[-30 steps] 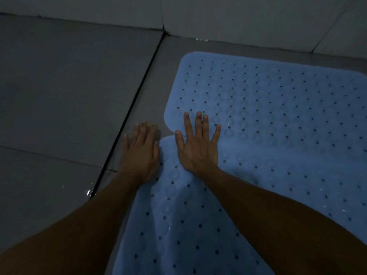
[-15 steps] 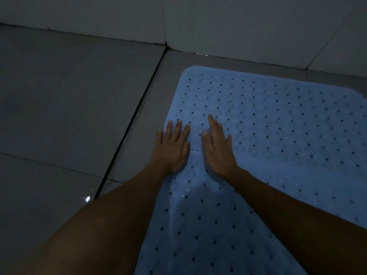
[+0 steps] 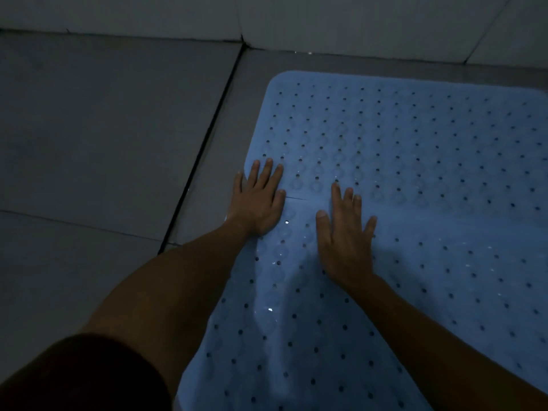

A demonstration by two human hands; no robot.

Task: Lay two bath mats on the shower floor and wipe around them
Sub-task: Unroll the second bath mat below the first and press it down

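Note:
Two light blue perforated bath mats lie flat on the grey floor. The far mat reaches toward the wall, and the near mat meets it along a thin seam. My left hand presses flat across that seam at the mats' left edge, fingers straight. Flat on the near mat just right of it, my right hand has its fingers spread and its fingertips reach the seam.
Large grey floor tiles spread to the left, split by a dark grout line. A pale tiled wall runs along the back. A dark sleeve shows at the bottom left. The light is dim.
Both hands have shifted right along the seam; the left hand has come off the bare floor onto the mats, and the right hand's fingers have spread again. The view has shifted.

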